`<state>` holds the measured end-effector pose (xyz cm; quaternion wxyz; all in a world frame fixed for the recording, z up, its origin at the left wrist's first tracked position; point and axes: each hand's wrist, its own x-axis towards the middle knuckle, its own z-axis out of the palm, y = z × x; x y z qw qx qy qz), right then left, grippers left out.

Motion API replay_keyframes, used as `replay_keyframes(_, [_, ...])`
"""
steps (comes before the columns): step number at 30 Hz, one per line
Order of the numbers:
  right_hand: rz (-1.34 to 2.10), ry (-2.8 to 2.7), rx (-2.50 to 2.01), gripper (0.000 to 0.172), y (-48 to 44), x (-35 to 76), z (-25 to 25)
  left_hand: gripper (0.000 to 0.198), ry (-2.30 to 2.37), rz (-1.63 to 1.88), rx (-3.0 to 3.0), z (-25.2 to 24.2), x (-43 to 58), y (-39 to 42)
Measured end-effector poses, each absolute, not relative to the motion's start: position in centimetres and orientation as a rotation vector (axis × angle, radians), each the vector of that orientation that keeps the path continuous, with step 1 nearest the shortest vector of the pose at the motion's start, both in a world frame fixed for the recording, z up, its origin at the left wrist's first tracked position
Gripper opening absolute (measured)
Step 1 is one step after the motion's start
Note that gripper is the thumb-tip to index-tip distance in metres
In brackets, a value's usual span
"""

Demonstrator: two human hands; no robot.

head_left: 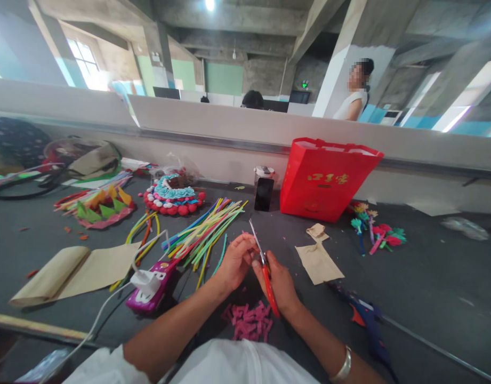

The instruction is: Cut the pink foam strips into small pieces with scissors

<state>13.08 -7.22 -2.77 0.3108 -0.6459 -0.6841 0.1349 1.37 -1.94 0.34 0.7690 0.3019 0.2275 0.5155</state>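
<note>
My right hand (280, 281) is closed on red-handled scissors (265, 269), blades pointing up and away. Just left of it, my left hand (236, 260) pinches a small pink pipe-cleaner piece (246, 234) against the blades. Below my hands, several short pink cut pieces (250, 320) lie in a pile on the dark table (429, 288). A bundle of long colourful pipe cleaners (205, 232) lies just left of my left hand.
A red bag (325, 178) stands at the back, with a dark phone (264, 194) beside it. Brown paper (318, 261) lies to the right, a blue glue gun (367, 320) nearer right. Left are a pink power strip (151, 290), folded brown paper (69, 272) and finished crafts (173, 194). A person stands beyond the partition.
</note>
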Motion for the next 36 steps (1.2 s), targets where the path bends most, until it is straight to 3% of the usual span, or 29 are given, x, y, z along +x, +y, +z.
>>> replay_keyframes(36, [0.463, -1.758, -1.681, 0.035, -7.8, 12.5, -1.7, 0.013, 0.500, 1.113, 0.666, 0.5, 1.5, -2.5])
